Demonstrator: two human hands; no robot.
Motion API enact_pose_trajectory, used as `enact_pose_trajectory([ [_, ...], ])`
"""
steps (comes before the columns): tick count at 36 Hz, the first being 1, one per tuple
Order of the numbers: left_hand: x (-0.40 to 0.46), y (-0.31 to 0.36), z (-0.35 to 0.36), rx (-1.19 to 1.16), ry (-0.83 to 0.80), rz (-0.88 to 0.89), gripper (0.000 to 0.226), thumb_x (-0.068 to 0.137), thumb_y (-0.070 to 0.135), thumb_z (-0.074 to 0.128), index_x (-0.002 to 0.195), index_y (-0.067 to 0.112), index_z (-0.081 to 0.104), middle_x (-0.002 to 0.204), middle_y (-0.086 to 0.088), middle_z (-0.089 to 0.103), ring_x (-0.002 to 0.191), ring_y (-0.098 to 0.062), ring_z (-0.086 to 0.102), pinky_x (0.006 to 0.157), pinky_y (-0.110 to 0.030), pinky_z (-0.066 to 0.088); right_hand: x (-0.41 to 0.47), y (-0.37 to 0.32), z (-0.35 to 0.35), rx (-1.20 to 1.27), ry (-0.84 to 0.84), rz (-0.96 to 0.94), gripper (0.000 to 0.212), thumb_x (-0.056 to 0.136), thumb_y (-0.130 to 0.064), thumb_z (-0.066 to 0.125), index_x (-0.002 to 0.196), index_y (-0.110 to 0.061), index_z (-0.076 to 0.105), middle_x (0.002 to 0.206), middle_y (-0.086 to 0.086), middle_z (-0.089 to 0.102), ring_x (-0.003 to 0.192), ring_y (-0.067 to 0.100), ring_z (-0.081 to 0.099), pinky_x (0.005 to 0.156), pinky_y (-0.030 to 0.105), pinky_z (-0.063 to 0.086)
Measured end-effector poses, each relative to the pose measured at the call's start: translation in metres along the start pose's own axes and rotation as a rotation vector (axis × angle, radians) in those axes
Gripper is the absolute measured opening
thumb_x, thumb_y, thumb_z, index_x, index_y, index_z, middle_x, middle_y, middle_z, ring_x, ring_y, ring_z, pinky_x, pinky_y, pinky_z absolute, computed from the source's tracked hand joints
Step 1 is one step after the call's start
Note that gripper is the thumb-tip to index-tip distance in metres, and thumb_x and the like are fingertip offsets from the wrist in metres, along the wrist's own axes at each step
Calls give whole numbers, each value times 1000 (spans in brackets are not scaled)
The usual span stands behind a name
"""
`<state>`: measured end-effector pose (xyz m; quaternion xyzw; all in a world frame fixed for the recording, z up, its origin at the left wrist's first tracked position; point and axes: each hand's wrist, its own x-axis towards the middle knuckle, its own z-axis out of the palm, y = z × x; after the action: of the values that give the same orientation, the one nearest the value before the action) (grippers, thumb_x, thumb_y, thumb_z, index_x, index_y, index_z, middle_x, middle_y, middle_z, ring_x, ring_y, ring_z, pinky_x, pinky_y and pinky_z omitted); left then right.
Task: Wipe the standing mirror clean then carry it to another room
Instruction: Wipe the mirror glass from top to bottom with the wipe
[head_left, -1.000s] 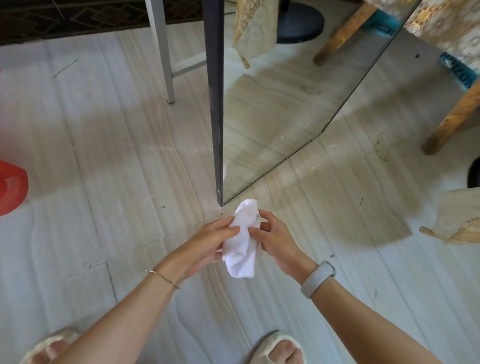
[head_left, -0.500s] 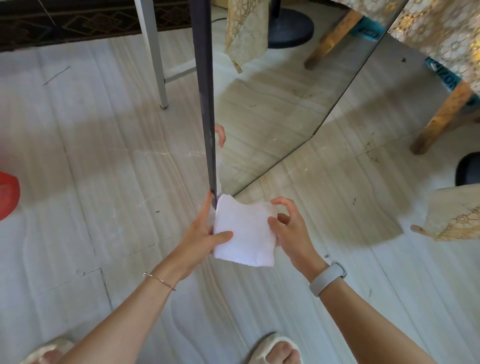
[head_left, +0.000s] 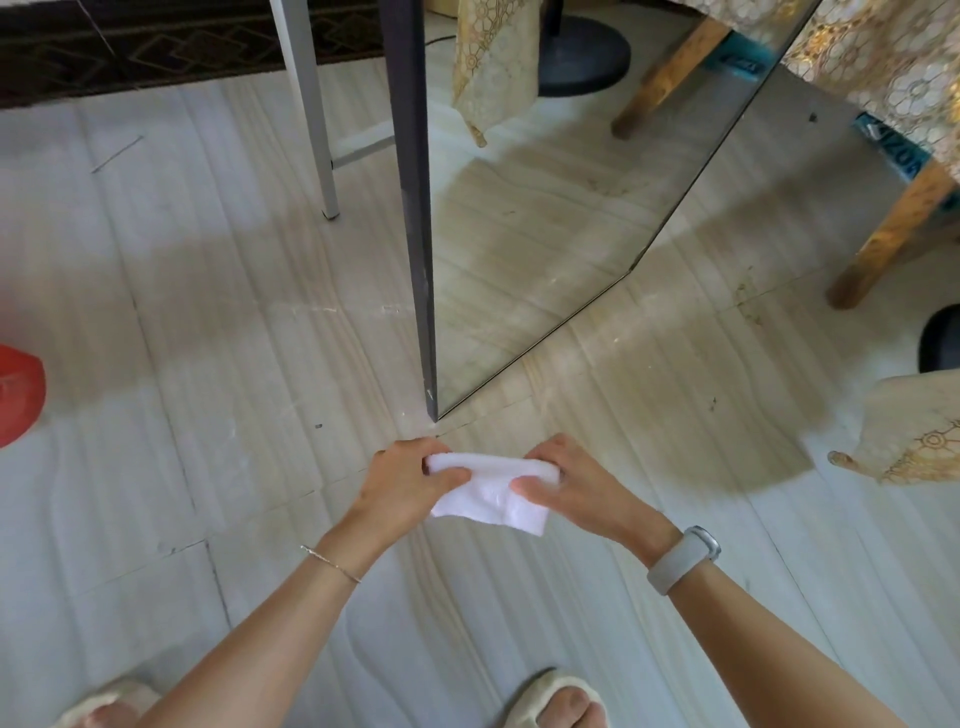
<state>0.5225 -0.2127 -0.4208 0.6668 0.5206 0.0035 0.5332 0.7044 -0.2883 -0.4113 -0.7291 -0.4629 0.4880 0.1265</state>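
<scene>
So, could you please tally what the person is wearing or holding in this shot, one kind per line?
White cloth, held by the left hand and right hand: 1
Wrist bracelet: 1
Grey wristband: 1
Slippers: 2
Total: 5

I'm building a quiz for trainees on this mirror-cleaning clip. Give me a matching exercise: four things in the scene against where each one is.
Things:
1. white cloth
2. grey watch
3. thin bracelet
4. red object

Places:
A. on the floor at the left edge of the view
B. on the right wrist
C. held between the left hand and the right hand, in front of the standing mirror
D. on the left wrist

Pairs: 1-C, 2-B, 3-D, 4-A
</scene>
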Motion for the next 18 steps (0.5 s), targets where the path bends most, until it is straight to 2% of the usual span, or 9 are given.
enact_pose_trajectory([
  [2,1,3,4,-30,36,-10,18,81,30,65,67,24,54,78,3,47,66,-11,47,51,-15,30,1,1,-4,200,85,27,11,84,-25,63,91,-19,56,102,-10,48,98,8,49,80,16,40],
  [3,3,4,7,-65,60,-7,22,81,31,64,66,23,50,80,1,46,65,-10,46,51,-15,29,1,-1,-4,383,129,77,12,85,-21,63,95,-16,58,104,-6,53,97,12,53,79,22,44],
  [5,2,12,12,-118,140,-5,19,85,32,59,78,17,49,81,0,49,71,-16,48,53,-16,31,1,-4,1,797,154,144,16,81,-17,66,94,-11,59,93,5,62,85,22,60,68,30,48],
  [7,2,19,18,-162,242,-31,18,88,29,54,87,14,44,69,4,49,73,-23,49,52,-21,34,3,-7,11,1084,92,155,30,74,-18,65,100,-4,59,96,14,66,88,29,63,72,37,52],
  [9,1,24,22,-171,351,-31,18,88,26,52,88,14,39,65,4,48,73,-28,51,55,-30,37,4,-7,23,1160,6,150,48,75,-19,64,118,1,54,114,21,63,106,35,61,90,46,49],
  [11,0,27,24,-115,402,0,18,89,28,51,91,15,38,76,-1,54,80,-33,55,63,-33,40,7,-7,32,1142,31,187,51,77,-16,65,123,-1,50,121,22,60,113,37,57,97,51,45],
  [15,-3,25,28,93,219,205,30,88,30,52,116,22,45,115,3,50,103,-22,52,73,-29,41,20,-3,30,1045,302,285,31,89,-11,55,120,-6,52,114,19,63,106,37,60,92,54,48],
  [16,-5,23,30,135,149,275,34,88,29,53,121,26,45,119,6,46,107,-18,50,74,-29,44,24,-2,27,1050,299,278,29,91,-14,52,119,-6,51,113,21,63,104,37,61,89,53,50],
  [18,-5,18,35,205,60,358,39,87,31,52,125,34,45,121,8,39,110,-12,43,74,-29,46,26,-6,18,1118,144,249,34,94,-26,44,121,-5,48,112,23,60,100,34,62,81,44,53],
])
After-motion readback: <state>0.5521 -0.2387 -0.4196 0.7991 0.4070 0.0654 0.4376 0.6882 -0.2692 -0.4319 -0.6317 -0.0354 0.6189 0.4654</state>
